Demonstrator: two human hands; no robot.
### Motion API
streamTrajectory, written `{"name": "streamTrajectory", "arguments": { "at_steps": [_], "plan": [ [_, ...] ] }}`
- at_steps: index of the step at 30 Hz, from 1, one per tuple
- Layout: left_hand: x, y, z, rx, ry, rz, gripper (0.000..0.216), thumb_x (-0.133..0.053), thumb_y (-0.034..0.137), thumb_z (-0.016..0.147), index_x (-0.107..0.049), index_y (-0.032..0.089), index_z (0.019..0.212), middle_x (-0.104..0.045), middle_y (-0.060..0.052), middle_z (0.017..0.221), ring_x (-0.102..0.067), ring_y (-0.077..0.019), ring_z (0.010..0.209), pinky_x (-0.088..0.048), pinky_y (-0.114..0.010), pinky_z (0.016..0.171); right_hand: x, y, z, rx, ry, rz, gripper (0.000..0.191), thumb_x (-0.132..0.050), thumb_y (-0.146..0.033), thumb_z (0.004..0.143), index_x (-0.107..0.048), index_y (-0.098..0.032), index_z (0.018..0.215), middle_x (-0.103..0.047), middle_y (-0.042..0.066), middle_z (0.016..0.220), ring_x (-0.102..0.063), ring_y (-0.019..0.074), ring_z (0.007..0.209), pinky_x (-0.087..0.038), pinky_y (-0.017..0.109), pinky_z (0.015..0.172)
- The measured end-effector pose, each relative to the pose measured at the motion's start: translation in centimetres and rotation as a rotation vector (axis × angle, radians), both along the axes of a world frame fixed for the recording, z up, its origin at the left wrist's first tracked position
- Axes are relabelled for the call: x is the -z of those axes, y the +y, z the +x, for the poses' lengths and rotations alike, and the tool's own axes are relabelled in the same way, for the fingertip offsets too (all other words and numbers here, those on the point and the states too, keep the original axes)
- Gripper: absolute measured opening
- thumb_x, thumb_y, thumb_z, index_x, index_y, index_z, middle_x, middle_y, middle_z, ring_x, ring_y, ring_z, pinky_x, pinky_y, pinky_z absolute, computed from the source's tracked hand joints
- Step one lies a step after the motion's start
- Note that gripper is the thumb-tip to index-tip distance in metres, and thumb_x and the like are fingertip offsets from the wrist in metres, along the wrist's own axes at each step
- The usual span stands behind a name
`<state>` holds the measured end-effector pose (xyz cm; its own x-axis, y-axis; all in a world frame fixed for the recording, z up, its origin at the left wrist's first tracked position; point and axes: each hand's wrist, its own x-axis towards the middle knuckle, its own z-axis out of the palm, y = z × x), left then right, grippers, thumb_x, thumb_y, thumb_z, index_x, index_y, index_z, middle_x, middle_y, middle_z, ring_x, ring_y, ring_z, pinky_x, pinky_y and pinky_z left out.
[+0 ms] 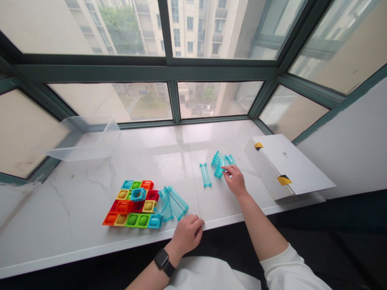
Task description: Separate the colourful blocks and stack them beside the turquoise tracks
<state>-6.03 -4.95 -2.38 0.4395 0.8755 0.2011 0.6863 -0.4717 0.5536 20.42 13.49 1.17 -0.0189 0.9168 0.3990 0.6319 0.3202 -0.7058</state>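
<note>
My right hand (236, 180) has its thumb and fingertips closed on the edge of a translucent blue track piece (219, 172) in a small cluster. A curved translucent blue track piece (219, 159) lies just behind it, and a straight track piece (205, 175) lies to its left. My left hand (188, 233) rests at the counter's front edge with fingers curled and nothing visible in them. Left of it, more translucent blue track pieces (177, 202) lean against a base of colourful square blocks (132, 220). A blue block (138, 194) stands higher on that base.
On the white marbled counter (90, 181), a clear plastic bin (87, 151) stands at the back left. A white box (290, 161) with yellow-and-black tabs sits at the right. Dark-framed windows (145, 73) enclose the back and sides. The counter's front edge runs close to me.
</note>
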Motion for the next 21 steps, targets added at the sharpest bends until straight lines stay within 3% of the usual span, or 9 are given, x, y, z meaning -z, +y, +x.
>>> {"name": "streamTrajectory", "arguments": {
  "at_steps": [21],
  "plan": [
    [0.06,0.04,-0.03,0.011,0.006,-0.014,0.020,-0.050,0.011,0.092,-0.064,0.024,0.097,-0.063,-0.004,0.084,-0.060,-0.0201,0.078,-0.042,-0.033,0.068,0.22,0.06,0.16,-0.002,0.002,0.000,0.023,-0.059,-0.029,0.095,-0.078,-0.025,0.107,-0.068,0.006,0.099,-0.065,0.0193,0.078,-0.058,0.037,0.080]
  ]
}}
